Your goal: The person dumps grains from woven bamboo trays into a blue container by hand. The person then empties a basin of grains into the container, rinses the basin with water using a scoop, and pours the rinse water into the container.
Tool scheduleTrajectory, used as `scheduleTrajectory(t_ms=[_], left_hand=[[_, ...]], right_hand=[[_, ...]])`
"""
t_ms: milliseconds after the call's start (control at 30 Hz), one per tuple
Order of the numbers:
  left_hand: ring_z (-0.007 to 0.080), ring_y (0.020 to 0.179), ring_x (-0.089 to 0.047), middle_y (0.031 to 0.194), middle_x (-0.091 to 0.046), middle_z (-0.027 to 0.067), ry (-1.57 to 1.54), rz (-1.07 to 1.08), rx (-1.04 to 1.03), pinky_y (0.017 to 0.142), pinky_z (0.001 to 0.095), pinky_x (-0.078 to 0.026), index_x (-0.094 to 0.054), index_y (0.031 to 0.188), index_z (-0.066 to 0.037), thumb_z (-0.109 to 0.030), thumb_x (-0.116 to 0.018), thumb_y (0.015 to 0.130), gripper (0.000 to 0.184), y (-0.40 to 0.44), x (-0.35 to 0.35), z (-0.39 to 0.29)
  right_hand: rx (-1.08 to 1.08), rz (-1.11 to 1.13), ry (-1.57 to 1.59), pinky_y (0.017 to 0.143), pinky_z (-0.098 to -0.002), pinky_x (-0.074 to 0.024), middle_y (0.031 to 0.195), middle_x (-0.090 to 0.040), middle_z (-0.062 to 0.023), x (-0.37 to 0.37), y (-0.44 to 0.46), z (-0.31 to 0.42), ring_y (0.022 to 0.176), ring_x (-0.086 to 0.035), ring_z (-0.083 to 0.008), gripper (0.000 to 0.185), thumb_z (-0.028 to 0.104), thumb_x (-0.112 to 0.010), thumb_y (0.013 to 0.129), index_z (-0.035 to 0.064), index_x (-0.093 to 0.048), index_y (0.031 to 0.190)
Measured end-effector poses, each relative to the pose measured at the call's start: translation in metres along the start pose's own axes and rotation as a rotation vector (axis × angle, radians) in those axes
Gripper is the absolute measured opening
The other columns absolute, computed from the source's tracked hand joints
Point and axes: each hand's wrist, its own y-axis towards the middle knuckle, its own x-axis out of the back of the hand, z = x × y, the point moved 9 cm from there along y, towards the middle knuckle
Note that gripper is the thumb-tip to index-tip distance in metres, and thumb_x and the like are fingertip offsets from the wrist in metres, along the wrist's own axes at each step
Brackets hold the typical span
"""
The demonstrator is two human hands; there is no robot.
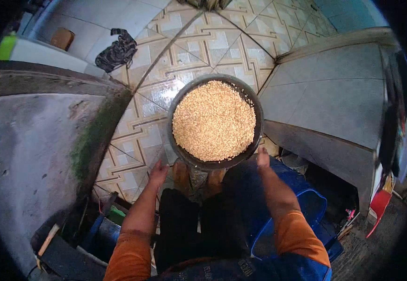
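A round dark basin (178,149) full of pale yellow grains or beans (214,121) stands on the patterned tile floor, just in front of the person's feet. My left hand (158,172) is off the basin's lower left side, fingers apart, holding nothing. Near the basin's lower right rim is my right hand (263,158), also with nothing in it and its fingers apart; a small gap shows between it and the rim.
A rough concrete ledge (39,136) runs along the left. On the right stands a tiled block (325,93), with a blue container (306,206) below it. A dark cloth bundle (117,50) lies at the upper left. A red object (380,204) is at the far right.
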Motion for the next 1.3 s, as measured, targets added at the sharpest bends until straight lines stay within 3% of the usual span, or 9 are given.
scheduleTrajectory(t_ms=[67,267,367,500,600,667,967,1100,1300], left_hand=[[0.0167,0.083,-0.056,0.105,-0.056,0.0092,0.033,-0.013,0.014,0.066,0.029,-0.048,-0.03,0.144,-0.009,-0.022,-0.061,0.09,0.063,0.027,-0.012,-0.006],[0.0171,0.085,-0.056,0.103,-0.057,0.0085,-0.105,-0.11,-0.028,0.074,0.0303,-0.047,-0.038,0.133,-0.007,-0.013,-0.062,0.088,0.051,0.059,-0.038,-0.085],[0.0202,0.09,-0.058,0.107,-0.061,0.0132,-0.191,-0.102,-0.127,0.074,0.0328,-0.049,-0.045,0.12,0.0,-0.004,-0.064,0.083,0.041,0.078,-0.036,-0.087],[0.02,0.091,-0.058,0.105,-0.062,0.0121,-0.315,-0.062,-0.173,0.076,0.0313,-0.049,-0.047,0.117,0.001,-0.003,-0.063,0.083,0.038,0.081,-0.041,-0.089],[0.02,0.09,-0.059,0.107,-0.061,0.0117,-0.424,-0.032,-0.202,0.079,0.0303,-0.048,-0.048,0.117,0.0,-0.001,-0.062,0.082,0.038,0.087,-0.044,-0.084],[0.0194,0.088,-0.059,0.106,-0.062,0.0105,-0.314,-0.114,-0.246,0.079,0.0301,-0.048,-0.049,0.115,0.0,-0.001,-0.062,0.082,0.035,0.097,-0.037,-0.074],[0.0144,0.073,-0.056,0.088,-0.06,0.0037,-0.176,-0.228,-0.157,0.064,0.0287,-0.046,-0.052,0.1,-0.004,0.008,-0.055,0.079,0.024,0.044,-0.039,-0.152],[0.0108,0.066,-0.047,0.077,-0.051,-0.0016,-0.131,-0.304,-0.077,0.06,0.0273,-0.039,-0.049,0.088,-0.006,0.006,-0.056,0.078,0.017,0.035,-0.034,-0.207],[0.0144,0.076,-0.054,0.087,-0.059,0.0032,-0.064,-0.375,-0.014,0.067,0.0286,-0.043,-0.055,0.098,-0.003,0.006,-0.056,0.076,0.023,0.023,-0.045,-0.273]], right_hand=[[-0.008,0.01,0.138,0.092,-0.0416,-0.0404,0.125,-0.055,-0.0137,0.0,0.029,0.008,0.111,-0.051,-0.0277,0.069,0.055,-0.043,0.094,-0.0001,-0.044,0.134],[-0.158,-0.123,0.262,0.108,-0.0459,-0.027,0.15,-0.028,-0.015,-0.007,0.058,0.063,0.137,-0.027,-0.0321,0.083,0.06,-0.044,0.091,0.002,-0.022,0.147],[-0.016,-0.149,0.31,0.105,-0.039,-0.0322,0.143,-0.039,-0.0182,-0.006,0.104,0.04,0.128,-0.039,-0.0293,0.083,0.058,-0.052,0.089,-0.0068,-0.035,0.138],[0.04,-0.092,0.188,0.11,-0.0469,-0.024,0.15,-0.028,-0.0152,-0.006,0.134,0.011,0.136,-0.028,-0.0318,0.084,0.061,-0.047,0.089,0.002,-0.026,0.145],[-0.025,-0.05,0.342,0.109,-0.0468,-0.0245,0.146,-0.034,-0.0155,-0.013,0.085,0.055,0.134,-0.03,-0.0308,0.084,0.062,-0.049,0.088,0.001,-0.03,0.142],[0.122,-0.181,0.119,0.095,-0.0397,-0.0402,0.125,-0.054,-0.0191,-0.003,0.093,0.057,0.115,-0.051,-0.0285,0.067,0.053,-0.049,0.092,-0.0065,-0.049,0.124],[-0.094,-0.07,0.555,0.073,-0.0349,-0.0459,0.09,-0.057,-0.0093,-0.015,0.087,0.041,0.079,-0.052,-0.0198,0.049,0.042,-0.06,0.09,-0.0029,-0.058,0.108],[-0.281,-0.234,0.463,0.068,-0.0363,-0.0424,0.079,-0.051,-0.0061,-0.008,0.095,0.036,0.073,-0.049,-0.0188,0.039,0.04,-0.064,0.087,0.0028,-0.054,0.087],[-0.497,-0.088,0.272,0.076,-0.0388,-0.0437,0.091,-0.06,-0.0113,-0.004,0.1,0.065,0.084,-0.054,-0.0201,0.048,0.046,-0.067,0.083,-0.0001,-0.056,0.091]])
